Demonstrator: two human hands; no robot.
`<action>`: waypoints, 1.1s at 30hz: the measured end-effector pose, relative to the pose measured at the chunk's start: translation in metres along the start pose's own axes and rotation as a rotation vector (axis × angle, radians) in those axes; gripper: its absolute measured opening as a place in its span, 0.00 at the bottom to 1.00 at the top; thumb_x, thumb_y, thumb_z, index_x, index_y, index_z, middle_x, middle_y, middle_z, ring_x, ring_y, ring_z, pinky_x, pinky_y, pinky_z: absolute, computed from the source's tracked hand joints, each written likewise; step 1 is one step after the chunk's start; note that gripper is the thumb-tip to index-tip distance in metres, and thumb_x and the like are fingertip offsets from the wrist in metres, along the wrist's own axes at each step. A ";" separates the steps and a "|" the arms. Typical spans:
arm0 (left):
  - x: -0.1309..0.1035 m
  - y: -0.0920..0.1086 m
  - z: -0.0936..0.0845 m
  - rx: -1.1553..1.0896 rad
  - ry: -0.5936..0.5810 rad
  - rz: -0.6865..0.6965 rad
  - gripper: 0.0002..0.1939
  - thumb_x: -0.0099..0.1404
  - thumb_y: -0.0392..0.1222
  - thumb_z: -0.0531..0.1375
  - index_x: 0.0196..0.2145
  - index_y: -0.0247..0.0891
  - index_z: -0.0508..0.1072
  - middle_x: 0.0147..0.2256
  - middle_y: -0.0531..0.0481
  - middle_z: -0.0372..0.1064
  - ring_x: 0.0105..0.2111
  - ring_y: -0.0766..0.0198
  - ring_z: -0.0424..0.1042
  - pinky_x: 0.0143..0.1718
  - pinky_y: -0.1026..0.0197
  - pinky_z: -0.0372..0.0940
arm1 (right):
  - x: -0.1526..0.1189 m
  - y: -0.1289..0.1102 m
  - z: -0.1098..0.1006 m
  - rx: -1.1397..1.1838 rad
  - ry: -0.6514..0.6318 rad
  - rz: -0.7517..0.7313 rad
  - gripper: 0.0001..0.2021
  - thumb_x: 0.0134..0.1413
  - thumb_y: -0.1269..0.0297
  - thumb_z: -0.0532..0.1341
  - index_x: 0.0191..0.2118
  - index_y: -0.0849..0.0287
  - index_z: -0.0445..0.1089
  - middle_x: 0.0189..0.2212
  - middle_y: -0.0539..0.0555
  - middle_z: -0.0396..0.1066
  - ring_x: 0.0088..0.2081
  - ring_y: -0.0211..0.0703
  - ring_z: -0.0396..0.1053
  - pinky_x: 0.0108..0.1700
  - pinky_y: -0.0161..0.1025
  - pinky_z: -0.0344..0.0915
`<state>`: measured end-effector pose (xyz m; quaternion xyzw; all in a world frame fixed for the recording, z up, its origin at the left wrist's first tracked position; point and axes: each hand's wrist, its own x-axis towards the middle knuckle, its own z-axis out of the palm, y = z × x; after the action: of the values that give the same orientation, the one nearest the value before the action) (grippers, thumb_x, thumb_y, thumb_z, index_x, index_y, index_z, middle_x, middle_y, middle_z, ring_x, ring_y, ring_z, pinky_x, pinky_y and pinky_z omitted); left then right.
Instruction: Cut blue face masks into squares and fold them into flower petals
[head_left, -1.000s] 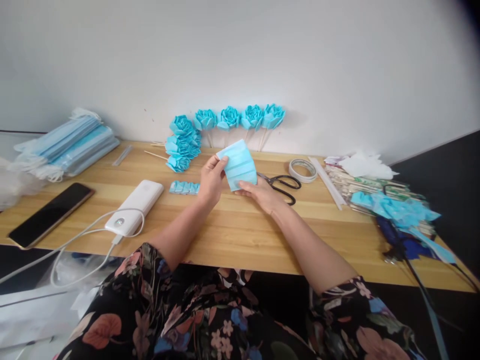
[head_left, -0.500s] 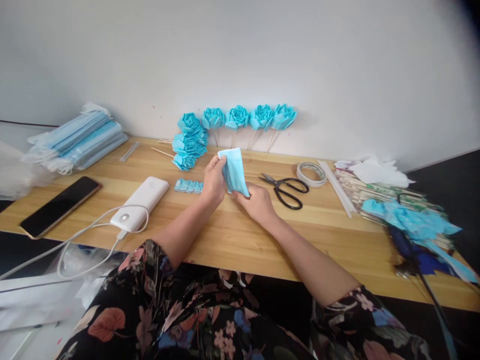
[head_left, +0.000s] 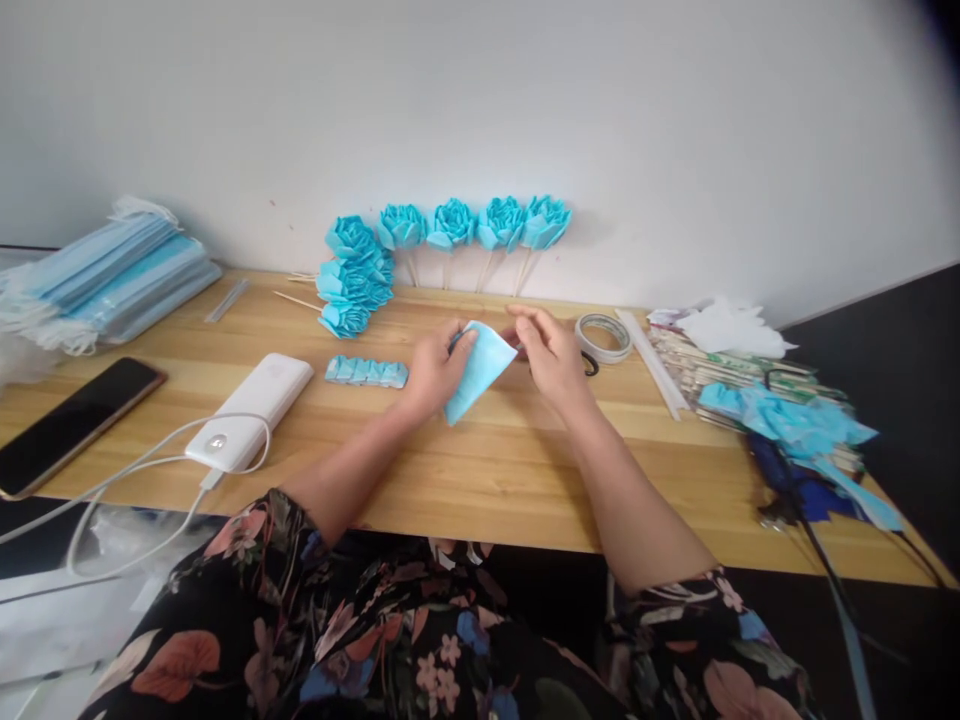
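My left hand [head_left: 436, 372] is closed on a piece of light blue mask fabric [head_left: 484, 368], thumb on top. The piece looks folded and narrows to a point at the bottom. Just right of its upper corner is my right hand [head_left: 553, 362], its fingers apart and nothing visible in them. Behind that hand lie the scissors, mostly hidden, with only part of a black handle loop [head_left: 591, 364] showing. A row of small folded blue pieces [head_left: 366, 371] rests on the table left of my left hand.
Blue fabric roses [head_left: 452, 224] on sticks lean against the wall. To the left are stacked face masks [head_left: 124, 275], a phone [head_left: 79, 422] and a cabled white power bank [head_left: 251, 410]. Tape [head_left: 604, 338], white glue sticks [head_left: 651, 362] and blue scraps [head_left: 787, 418] lie right.
My right hand has let go of the fabric and moved right, over the scissors. The fabric has turned from an upright rectangle to a tilted, pointed shape. The view has shifted slightly right.
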<state>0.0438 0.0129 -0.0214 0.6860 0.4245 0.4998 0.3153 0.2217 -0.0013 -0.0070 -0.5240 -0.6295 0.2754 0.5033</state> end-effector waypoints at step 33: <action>-0.005 -0.008 0.011 -0.028 -0.298 -0.163 0.15 0.64 0.50 0.61 0.29 0.35 0.73 0.25 0.54 0.66 0.27 0.65 0.64 0.29 0.64 0.57 | 0.008 0.000 -0.019 -0.047 0.014 -0.054 0.09 0.58 0.59 0.60 0.32 0.58 0.73 0.26 0.49 0.72 0.28 0.39 0.66 0.33 0.37 0.61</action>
<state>0.0513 0.0116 -0.0333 0.7114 0.4200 0.3712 0.4239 0.2395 0.0025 0.0022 -0.5206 -0.6460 0.2431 0.5025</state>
